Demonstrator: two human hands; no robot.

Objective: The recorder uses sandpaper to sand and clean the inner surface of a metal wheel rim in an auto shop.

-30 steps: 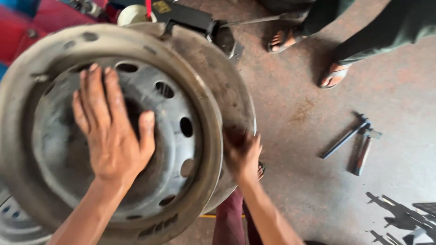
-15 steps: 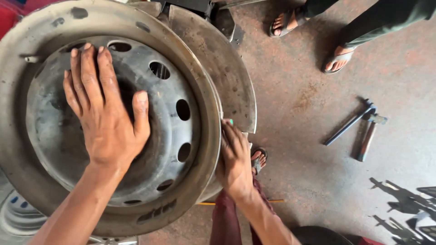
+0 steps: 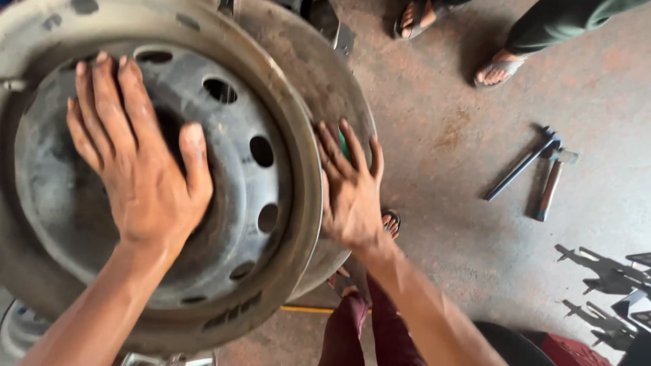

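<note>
Now right hand (image 3: 349,193) shifted up onto outer edge of grey rusted steel wheel rim (image 3: 298,203), fingers spread flat; left hand (image 3: 139,169) unchanged, fingers splayed on rim's disc.

Wheel rim (image 3: 271,169) at left, tools on floor (image 3: 461,224) at right.
Left hand (image 3: 139,166) flat inside rim's dish; right hand (image 3: 349,186) against rim's outer side. Hammer (image 3: 553,179) just beside metal bar (image 3: 519,166), well right of rim. Sandalled feet (image 3: 498,68) of another person beyond, at top.
</note>
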